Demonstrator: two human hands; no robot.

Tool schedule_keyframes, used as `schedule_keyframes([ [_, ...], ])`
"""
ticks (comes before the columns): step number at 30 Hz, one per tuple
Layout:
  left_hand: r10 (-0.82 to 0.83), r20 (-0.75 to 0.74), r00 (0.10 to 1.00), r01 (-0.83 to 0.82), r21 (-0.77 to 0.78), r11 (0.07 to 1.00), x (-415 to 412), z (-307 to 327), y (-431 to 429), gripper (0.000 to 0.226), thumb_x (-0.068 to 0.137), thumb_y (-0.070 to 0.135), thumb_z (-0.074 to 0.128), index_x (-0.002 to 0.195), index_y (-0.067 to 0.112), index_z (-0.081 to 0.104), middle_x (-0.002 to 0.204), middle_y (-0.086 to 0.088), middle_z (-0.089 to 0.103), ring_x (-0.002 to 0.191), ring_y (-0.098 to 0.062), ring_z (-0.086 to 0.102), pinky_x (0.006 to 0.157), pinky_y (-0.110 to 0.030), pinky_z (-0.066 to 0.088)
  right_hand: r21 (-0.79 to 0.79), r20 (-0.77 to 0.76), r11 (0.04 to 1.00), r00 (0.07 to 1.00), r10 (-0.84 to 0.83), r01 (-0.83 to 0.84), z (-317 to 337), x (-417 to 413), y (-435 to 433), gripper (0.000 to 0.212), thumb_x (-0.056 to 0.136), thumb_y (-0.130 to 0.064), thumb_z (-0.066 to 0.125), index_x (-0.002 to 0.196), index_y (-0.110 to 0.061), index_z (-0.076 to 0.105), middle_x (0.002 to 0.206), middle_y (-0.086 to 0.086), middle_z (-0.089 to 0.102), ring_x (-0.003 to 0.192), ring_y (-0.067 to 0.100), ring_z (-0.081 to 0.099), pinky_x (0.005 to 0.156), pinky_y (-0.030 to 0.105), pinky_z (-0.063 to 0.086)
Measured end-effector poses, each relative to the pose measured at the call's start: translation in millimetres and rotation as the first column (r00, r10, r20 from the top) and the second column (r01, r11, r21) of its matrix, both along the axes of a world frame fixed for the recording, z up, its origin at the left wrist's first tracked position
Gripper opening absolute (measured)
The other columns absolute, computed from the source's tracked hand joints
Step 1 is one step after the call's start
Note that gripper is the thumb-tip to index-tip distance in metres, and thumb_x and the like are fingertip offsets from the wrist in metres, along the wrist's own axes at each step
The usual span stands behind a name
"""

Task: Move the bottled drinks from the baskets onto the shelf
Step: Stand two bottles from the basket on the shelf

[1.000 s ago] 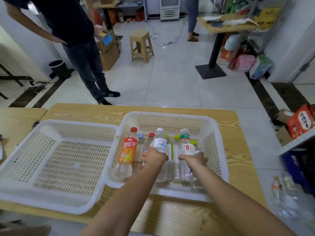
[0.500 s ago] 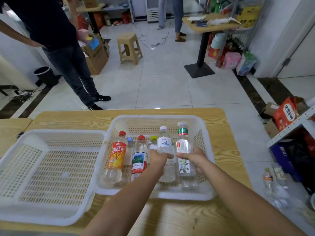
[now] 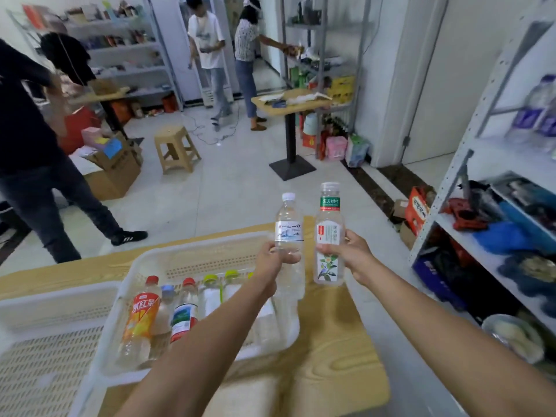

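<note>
My left hand [image 3: 272, 260] grips a clear water bottle [image 3: 288, 233] with a white cap, held upright above the right basket's far right corner. My right hand [image 3: 352, 254] holds a tea bottle [image 3: 329, 236] with a green neck band and flower label, upright beside the first. Both bottles are lifted clear of the white basket [image 3: 192, 251]. Inside that basket stand an orange-labelled bottle [image 3: 141, 314], a red-capped bottle [image 3: 184, 311] and several yellow-green-capped ones [image 3: 210, 293]. A second white basket [image 3: 36, 350] lies at the left. The white metal shelf [image 3: 493, 152] stands at the right.
The baskets rest on a wooden table [image 3: 331, 356]. The shelf holds water bottles [image 3: 532, 112] on an upper level, blue and dark items lower down. A person in dark clothes [image 3: 30, 152] stands at the left. A stool [image 3: 176, 149], boxes and a pedestal table [image 3: 290, 106] stand beyond.
Both hands lifted their bottles up out of the right basket and carried them rightward. The view swung up and right, bringing the shelf into sight.
</note>
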State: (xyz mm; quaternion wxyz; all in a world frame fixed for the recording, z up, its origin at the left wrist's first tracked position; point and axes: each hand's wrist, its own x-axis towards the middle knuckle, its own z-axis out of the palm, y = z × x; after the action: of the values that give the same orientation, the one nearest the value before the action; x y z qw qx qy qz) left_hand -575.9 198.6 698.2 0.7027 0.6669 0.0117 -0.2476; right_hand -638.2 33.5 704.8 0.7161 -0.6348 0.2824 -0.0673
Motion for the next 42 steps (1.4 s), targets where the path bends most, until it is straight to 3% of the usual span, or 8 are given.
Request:
schedule_keyframes([
  [9,-0.412,0.085,0.907,0.420,-0.124,0.899,-142.5,10.6,-203.7,0.073,0.039,0.002,0.073,0.110,-0.003,0.060,0.104,-0.024,0.068,0.083,-0.033,0.066,0.081,-0.050,0.054,0.007,0.087,0.914,0.911,-0.404,0.405,34.9,-225.5,-159.4,0.050,0.062,0.003,0.082,0.102,-0.014,0.058,0.098,0.009,0.069,0.087,0.025,0.068,0.074,0.041,0.056],
  [14,-0.680,0.097,0.727,0.686,-0.155,0.711,-258.9,25.4,-299.9,0.048,0.054,-0.009,0.069,0.102,-0.004,0.064,0.085,-0.015,0.069,0.069,-0.025,0.066,0.060,-0.033,0.055,-0.040,0.083,0.766,0.766,-0.638,0.642,40.6,-374.0,-220.4,0.049,0.060,0.002,0.083,0.097,-0.016,0.058,0.100,0.011,0.070,0.090,0.031,0.068,0.084,0.053,0.054],
  [17,-0.787,0.098,0.609,0.789,-0.172,0.590,-322.8,26.5,-350.9,0.076,0.039,-0.002,0.074,0.113,-0.010,0.057,0.093,-0.020,0.066,0.077,-0.031,0.064,0.067,-0.037,0.055,-0.072,0.062,0.648,0.652,-0.756,0.758,44.6,-456.4,-238.4,0.060,0.055,-0.003,0.087,0.107,-0.015,0.059,0.103,0.010,0.070,0.090,0.029,0.068,0.082,0.051,0.055],
  [20,-0.876,0.096,0.473,0.877,-0.153,0.456,-386.7,31.1,-389.2,0.077,0.042,-0.005,0.072,0.117,-0.006,0.055,0.108,-0.025,0.065,0.089,-0.037,0.064,0.072,-0.041,0.055,-0.077,0.088,0.522,0.528,-0.845,0.849,52.8,-522.9,-238.5,0.056,0.061,0.001,0.083,0.108,-0.011,0.055,0.098,0.006,0.067,0.082,0.022,0.066,0.067,0.036,0.055],
  [26,-0.965,0.081,0.250,0.964,-0.109,0.241,-504.6,39.9,-430.5,0.055,0.065,-0.019,0.060,0.115,0.004,0.052,0.103,-0.013,0.064,0.094,-0.030,0.058,0.081,-0.041,0.050,-0.030,0.115,0.289,0.290,-0.950,0.957,46.3,-629.6,-229.5,0.055,0.059,0.005,0.082,0.105,-0.014,0.059,0.107,0.011,0.069,0.095,0.026,0.067,0.086,0.046,0.054],
  [33,-0.995,0.093,0.043,0.998,-0.052,0.039,-598.9,34.1,-469.1,0.059,0.064,-0.016,0.066,0.117,0.008,0.054,0.111,-0.011,0.065,0.100,-0.028,0.059,0.067,-0.031,0.047,0.017,0.123,0.052,0.050,-0.991,0.998,38.8,-712.9,-226.6,0.057,0.064,0.012,0.076,0.112,-0.010,0.055,0.104,0.011,0.067,0.087,0.023,0.065,0.066,0.035,0.052],
  [39,-0.994,0.085,-0.068,0.994,-0.080,-0.075,-656.4,39.1,-514.4,0.064,0.064,-0.023,0.062,0.119,0.008,0.049,0.106,-0.012,0.064,0.083,-0.021,0.060,0.057,-0.028,0.049,0.015,0.109,-0.050,-0.051,-0.993,0.999,36.0,-763.5,-261.1,0.054,0.064,0.012,0.076,0.108,-0.012,0.055,0.106,0.011,0.067,0.092,0.029,0.066,0.080,0.048,0.054],
  [42,-0.989,0.102,-0.109,0.988,-0.102,-0.119,-686.9,42.4,-545.2,0.068,0.059,-0.025,0.064,0.117,0.007,0.050,0.114,-0.018,0.064,0.092,-0.030,0.061,0.060,-0.031,0.051,-0.005,0.119,-0.075,-0.074,-0.990,0.997,43.2,-786.2,-287.8,0.059,0.064,0.011,0.077,0.114,-0.010,0.053,0.105,0.010,0.067,0.094,0.028,0.065,0.075,0.043,0.054],
])
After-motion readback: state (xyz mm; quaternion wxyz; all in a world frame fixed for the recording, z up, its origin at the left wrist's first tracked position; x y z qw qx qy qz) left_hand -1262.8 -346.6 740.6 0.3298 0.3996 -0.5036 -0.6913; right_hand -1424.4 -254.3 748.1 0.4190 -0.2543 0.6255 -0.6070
